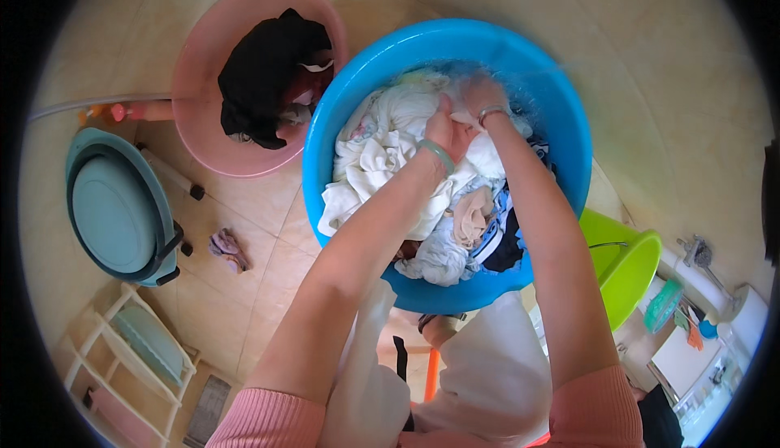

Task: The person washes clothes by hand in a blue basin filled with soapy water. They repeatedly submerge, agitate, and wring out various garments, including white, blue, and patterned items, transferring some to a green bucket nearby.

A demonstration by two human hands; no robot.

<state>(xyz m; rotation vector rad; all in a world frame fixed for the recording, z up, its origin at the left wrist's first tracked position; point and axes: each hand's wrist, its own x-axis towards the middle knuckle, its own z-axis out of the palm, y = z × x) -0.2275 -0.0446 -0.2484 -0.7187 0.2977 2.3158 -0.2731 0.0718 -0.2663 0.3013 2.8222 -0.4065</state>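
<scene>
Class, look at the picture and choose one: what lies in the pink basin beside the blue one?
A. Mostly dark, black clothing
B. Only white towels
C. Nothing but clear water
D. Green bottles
A: the pink basin holds a heap of black clothing, while the pale laundry sits in the blue basin where both hands work.

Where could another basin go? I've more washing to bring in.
Bare tile lies beyond the blue basin, upper right. A smaller patch sits between pink basin, teal tub and white rack, holding a small rag. Both hands crowd the blue basin; the green bucket hems its right.
</scene>
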